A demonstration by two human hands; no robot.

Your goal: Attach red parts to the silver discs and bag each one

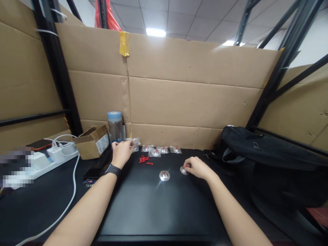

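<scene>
My left hand (pixel 122 151), with a dark band on the wrist, has its fingers closed on a small clear plastic packet (pixel 136 140) beside the bottle. My right hand (pixel 196 166) pinches a round silver metal disc (pixel 182 170) at the table surface; the fingers partly cover it. A similar domed disc with a red centre (pixel 164 175) lies flat between the hands. Several bagged discs (pixel 154 152) sit in a row at the back. In front of them is a small pile of red plastic pieces (pixel 144 159), with one piece (pixel 149 163) apart.
A clear bottle with a blue lid (pixel 114 118) and an opened cardboard box (pixel 92 141) stand back left. A white power strip (pixel 61 152) and its cable (pixel 74 184) lie left. A black bag (pixel 266 157) fills the right side. Cardboard walls (pixel 174 99) enclose the black table (pixel 164 215).
</scene>
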